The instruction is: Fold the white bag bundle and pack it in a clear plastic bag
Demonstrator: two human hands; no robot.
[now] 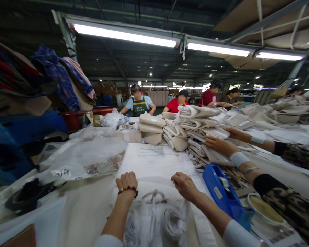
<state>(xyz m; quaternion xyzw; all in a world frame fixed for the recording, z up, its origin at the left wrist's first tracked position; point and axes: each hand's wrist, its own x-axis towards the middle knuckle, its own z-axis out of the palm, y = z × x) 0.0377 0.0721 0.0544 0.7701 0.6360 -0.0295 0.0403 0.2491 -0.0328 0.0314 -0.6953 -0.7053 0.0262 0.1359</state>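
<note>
We see our left hand (pixel 127 181) clenched and our right hand (pixel 185 186) curled, its grasp hidden, both resting on the flat white cloth sheet (pixel 154 161), whose long axis runs straight ahead, equally near both, toward stacked folded beige cloths (pixel 151 128).

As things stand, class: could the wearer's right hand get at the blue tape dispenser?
Probably yes. The right hand rests on the white bag, the blue tape dispenser sits just right of it, and nothing lies between them.
</note>
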